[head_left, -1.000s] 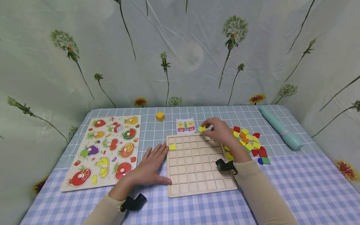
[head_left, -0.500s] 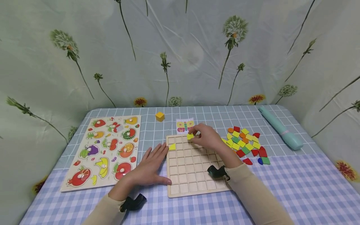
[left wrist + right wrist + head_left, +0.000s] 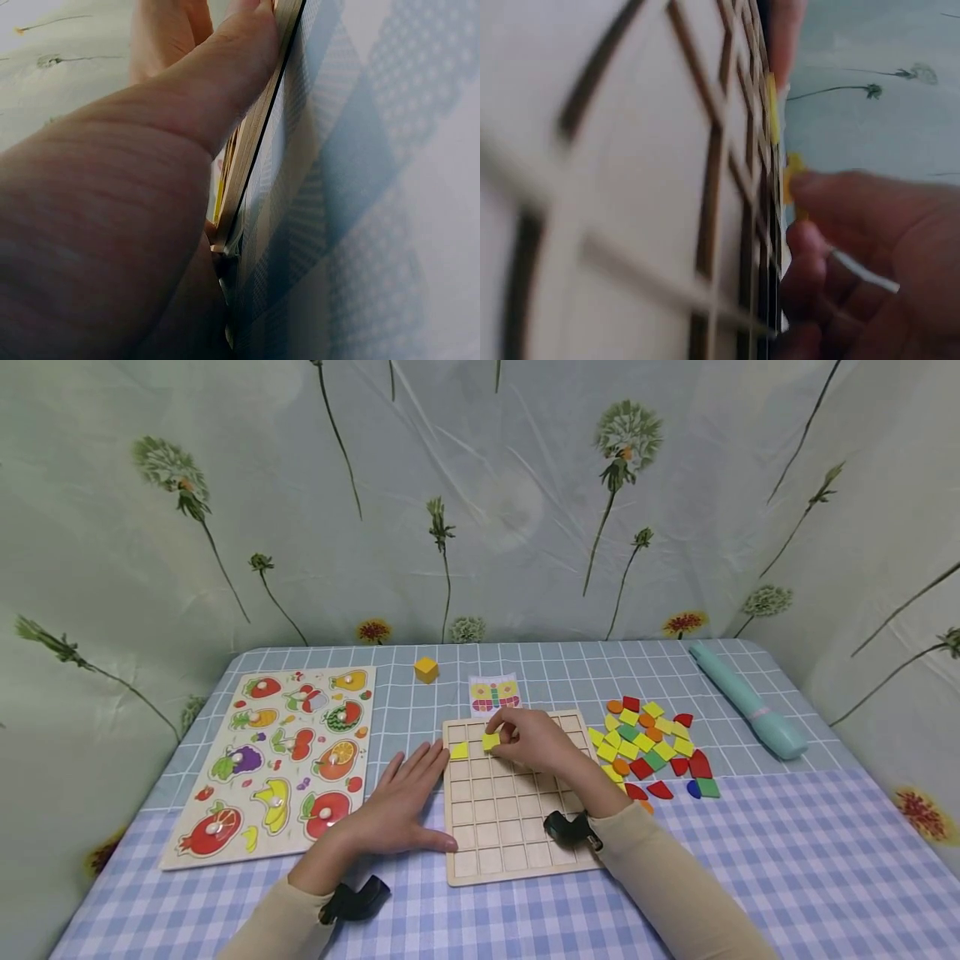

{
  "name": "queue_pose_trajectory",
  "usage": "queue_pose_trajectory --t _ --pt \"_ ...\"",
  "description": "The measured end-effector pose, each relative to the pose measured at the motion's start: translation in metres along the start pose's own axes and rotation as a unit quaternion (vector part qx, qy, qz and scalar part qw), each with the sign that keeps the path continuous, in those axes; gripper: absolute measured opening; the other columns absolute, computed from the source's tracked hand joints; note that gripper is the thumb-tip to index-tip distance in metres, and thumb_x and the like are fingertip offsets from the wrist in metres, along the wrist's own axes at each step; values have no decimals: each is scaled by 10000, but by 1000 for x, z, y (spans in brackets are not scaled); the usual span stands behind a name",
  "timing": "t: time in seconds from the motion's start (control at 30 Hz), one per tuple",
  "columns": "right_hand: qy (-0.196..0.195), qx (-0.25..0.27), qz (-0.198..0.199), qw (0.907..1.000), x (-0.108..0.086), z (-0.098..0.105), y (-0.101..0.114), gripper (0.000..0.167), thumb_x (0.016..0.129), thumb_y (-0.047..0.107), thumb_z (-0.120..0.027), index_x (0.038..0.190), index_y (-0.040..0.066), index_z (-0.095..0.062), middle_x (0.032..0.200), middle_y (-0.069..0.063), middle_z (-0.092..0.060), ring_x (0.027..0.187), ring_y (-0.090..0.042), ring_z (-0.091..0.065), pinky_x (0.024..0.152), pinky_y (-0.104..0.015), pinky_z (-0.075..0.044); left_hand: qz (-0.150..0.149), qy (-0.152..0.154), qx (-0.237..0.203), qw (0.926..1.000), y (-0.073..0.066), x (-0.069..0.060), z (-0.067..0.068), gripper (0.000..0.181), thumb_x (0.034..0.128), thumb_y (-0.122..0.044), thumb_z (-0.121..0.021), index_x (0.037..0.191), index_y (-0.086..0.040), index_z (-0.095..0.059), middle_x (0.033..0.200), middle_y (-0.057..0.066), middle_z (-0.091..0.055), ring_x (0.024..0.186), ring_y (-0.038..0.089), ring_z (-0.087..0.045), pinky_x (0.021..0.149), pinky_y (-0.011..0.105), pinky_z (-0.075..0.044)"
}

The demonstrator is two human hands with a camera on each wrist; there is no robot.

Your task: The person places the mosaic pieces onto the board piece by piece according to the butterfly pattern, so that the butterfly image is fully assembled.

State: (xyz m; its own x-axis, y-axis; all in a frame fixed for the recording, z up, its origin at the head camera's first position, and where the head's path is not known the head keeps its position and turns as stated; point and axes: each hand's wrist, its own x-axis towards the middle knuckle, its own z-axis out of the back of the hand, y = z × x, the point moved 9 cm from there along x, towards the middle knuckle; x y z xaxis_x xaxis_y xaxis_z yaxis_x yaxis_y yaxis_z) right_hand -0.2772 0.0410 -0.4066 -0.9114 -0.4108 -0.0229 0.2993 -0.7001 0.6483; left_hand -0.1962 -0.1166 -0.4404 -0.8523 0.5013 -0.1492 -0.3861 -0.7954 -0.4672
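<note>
The left hand [image 3: 401,806] lies spread beside the grid board [image 3: 488,861], its thumb and fingertips touching the left edge; its grip is released, fingers straight, probably to stop the board sliding while leaving the cells uncovered. The right hand [image 3: 534,739] has its grip closed in a pinch, thumb and forefinger grasping a small yellow tile [image 3: 491,742] by one side, likely so that its far side stays free and visible. That tile is at the far left part of the grid, over or on the thin ribs near the two farthest rows; whether it touches the wood I cannot tell. A seated yellow piece [image 3: 459,751] lies in the leftmost column, just left of it. The picture card [image 3: 494,693] lies beyond the far edge, where the right hand leaves most of it in sight, and the loose pieces [image 3: 643,742] lie along the right edge, within easy reach of the right arm. As for room, the raised rim bounds the grid, the right forearm slants over its near right part, and the left hand fills much of the gap towards the fruit puzzle [image 3: 281,846]; the front of the table [image 3: 420,910] gives more space for drawing back
</note>
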Motion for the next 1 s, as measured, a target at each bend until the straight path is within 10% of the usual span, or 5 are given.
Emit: queue_pose_trajectory --t 1.0 --pt "-59 -528 199 9984 1 -10 12 179 864 102 -718 1037 139 -748 838 51 -662 777 -96 -571 749 -283 -488 -66 -69 -30 9999 0 -1 0 1234 719 -664 -778 1606 -68 -159 1699 109 -104 1578 339 -42 1246 618 9"
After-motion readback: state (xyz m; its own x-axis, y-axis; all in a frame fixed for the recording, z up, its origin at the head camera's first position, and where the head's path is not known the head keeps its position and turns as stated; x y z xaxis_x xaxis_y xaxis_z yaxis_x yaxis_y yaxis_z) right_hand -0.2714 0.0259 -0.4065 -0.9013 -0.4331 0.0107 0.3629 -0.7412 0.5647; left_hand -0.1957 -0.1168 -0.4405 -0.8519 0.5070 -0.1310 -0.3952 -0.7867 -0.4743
